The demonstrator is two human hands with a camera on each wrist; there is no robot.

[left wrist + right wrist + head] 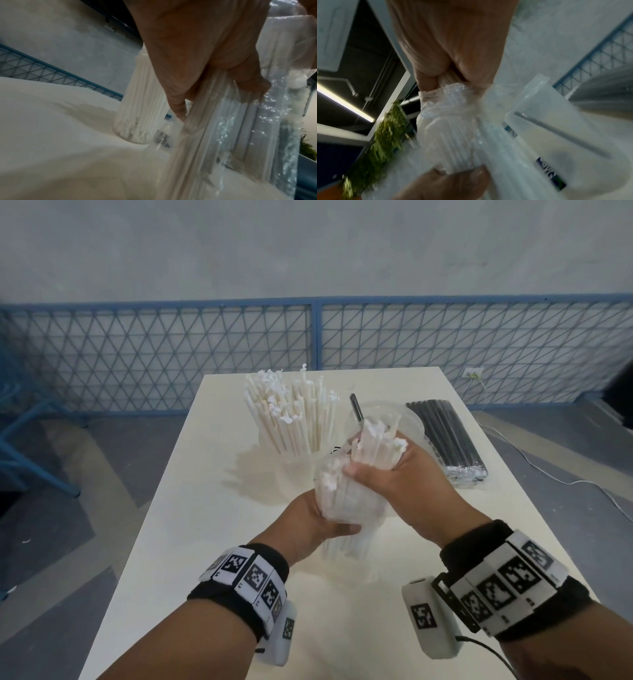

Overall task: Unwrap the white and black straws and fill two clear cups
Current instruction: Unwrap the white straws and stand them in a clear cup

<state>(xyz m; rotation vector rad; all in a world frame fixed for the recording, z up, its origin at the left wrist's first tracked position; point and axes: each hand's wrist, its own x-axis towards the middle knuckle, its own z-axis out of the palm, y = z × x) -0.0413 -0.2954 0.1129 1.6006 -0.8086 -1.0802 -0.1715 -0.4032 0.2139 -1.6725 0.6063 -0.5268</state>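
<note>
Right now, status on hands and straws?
Left hand grips plastic sleeve; right hand grips white straws. One cup full. Black pack unopened. Nothing blocking.

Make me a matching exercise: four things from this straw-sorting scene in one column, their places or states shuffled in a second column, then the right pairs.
Things:
1. left hand
2. right hand
3. pack of black straws
4. cup of white straws

Places or states:
A. lies sealed at the table's right edge
B. grips the plastic sleeve low down
C. stands on the table, already full
D. grips the white straws sticking out of the sleeve's top

Pairs: 1-B, 2-D, 3-A, 4-C
</note>
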